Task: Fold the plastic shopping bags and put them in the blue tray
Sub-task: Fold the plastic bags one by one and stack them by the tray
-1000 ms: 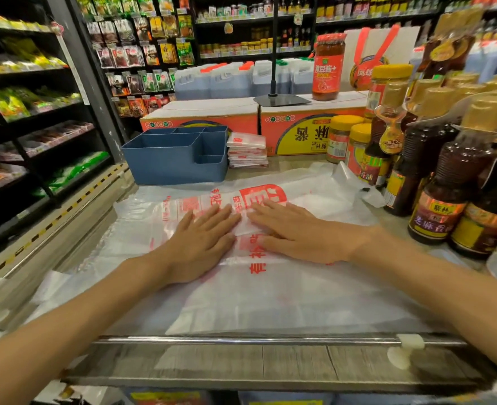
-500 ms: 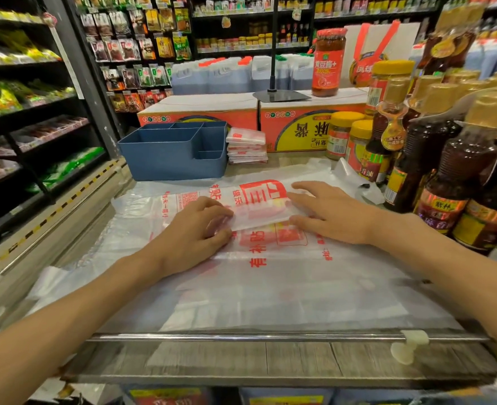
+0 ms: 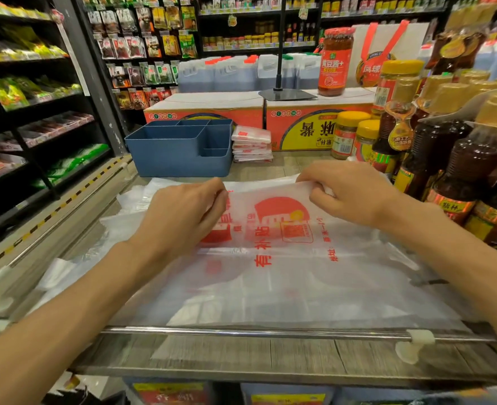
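A translucent white plastic shopping bag (image 3: 270, 258) with red print lies spread on the counter over more bags. My left hand (image 3: 183, 214) pinches its far edge on the left. My right hand (image 3: 349, 194) pinches the same far edge on the right, and the edge is lifted slightly off the pile. The blue tray (image 3: 180, 150), with several compartments, stands behind the bags at the back left. A stack of folded bags (image 3: 251, 144) sits just right of the tray.
Dark sauce bottles (image 3: 452, 159) and yellow-lidded jars (image 3: 348, 134) crowd the right side. Orange cartons (image 3: 300, 124) line the back, with a black stand base (image 3: 286, 95) and a red jar (image 3: 333, 62) on top. A metal rail (image 3: 270, 333) runs along the near edge.
Both hands went from lying flat at the bag's middle to its far edge, moved apart, and now pinch that edge and lift it.
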